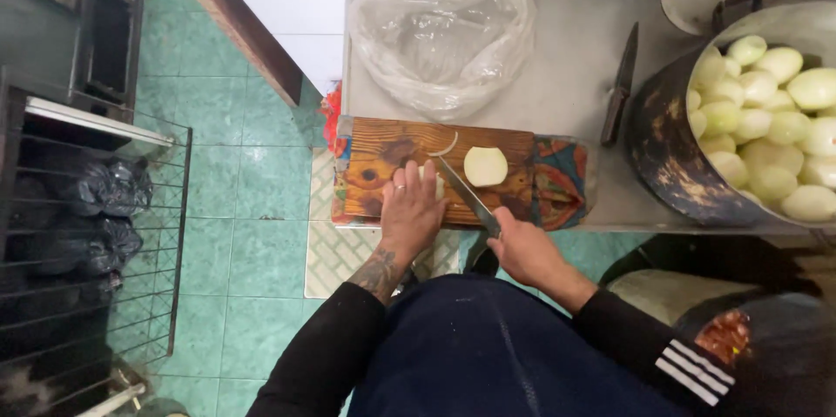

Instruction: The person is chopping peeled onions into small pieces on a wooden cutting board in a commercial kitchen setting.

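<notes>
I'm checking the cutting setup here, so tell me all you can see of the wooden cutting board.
The cutting board is a rectangular slab of warm brown wood with dark knots and grain. It lies flat at the front edge of the metal table, on a colourful patterned cloth. A peeled onion half and a thin curved onion sliver rest on it. The left hand presses down on its near side, and the knife held by the right hand angles across it.

Clear plastic bag (442, 34), crumpled and open, lies on steel counter (575, 77) beyond my cutting board. Black plastic bags (104, 208) bunched behind wire rack (174, 234), floor left. No labels, signs, screens.
</notes>
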